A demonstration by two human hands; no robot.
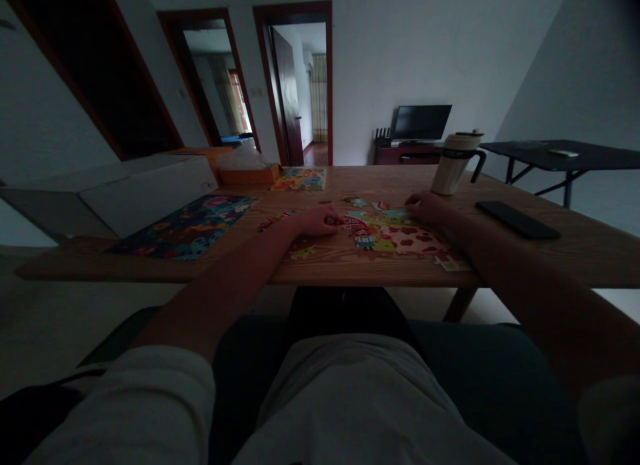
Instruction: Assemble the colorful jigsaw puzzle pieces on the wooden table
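Observation:
A partly joined jigsaw puzzle [410,238] with red, yellow and green patches lies in front of me on the wooden table. At its left edge, my left hand [317,221] has its thumb and fingers curled together on a reddish jigsaw piece [345,220]; the fingers partly cover it. My right hand [426,206] rests at the far right edge of the puzzle, fingers a little apart, with no held piece visible. Loose jigsaw pieces [357,202] lie beyond the puzzle, and another loose piece [303,252] is below my left hand.
A dark finished-looking puzzle [190,228] lies left, beside a white box [145,185]. Behind are an orange tray [250,175] and a colourful puzzle sheet [300,179]. A handled tumbler [454,164] and a black phone-like slab [517,219] are on the right.

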